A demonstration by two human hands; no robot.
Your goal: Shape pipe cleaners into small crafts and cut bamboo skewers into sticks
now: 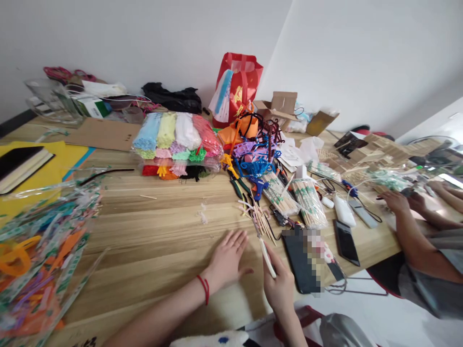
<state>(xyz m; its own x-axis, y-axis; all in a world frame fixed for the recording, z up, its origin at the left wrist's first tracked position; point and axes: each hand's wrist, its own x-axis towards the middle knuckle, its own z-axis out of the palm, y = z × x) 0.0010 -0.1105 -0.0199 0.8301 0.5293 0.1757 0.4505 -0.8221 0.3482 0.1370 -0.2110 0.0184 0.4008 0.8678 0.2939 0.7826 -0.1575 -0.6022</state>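
My left hand (228,256) lies flat on the wooden table, fingers stretched out, with a red cord round the wrist. Beside it, my right hand (280,284) is closed round a pair of white-handled scissors (267,260). Their slim blades point away from me, over a loose bunch of thin wooden sticks (265,222). A blue glue gun (259,188) and dark-handled pliers (238,187) lie just beyond the sticks. The grip on the scissors is partly hidden by my fingers.
Bagged bundles of coloured pipe cleaners (177,140) sit farther back. Bags of wooden sticks (309,202), a black phone (346,242) and a dark flat item (298,262) lie at right. Strip-filled plastic bags (47,260) cover the left. A co-worker's hand (396,201) is farther right.
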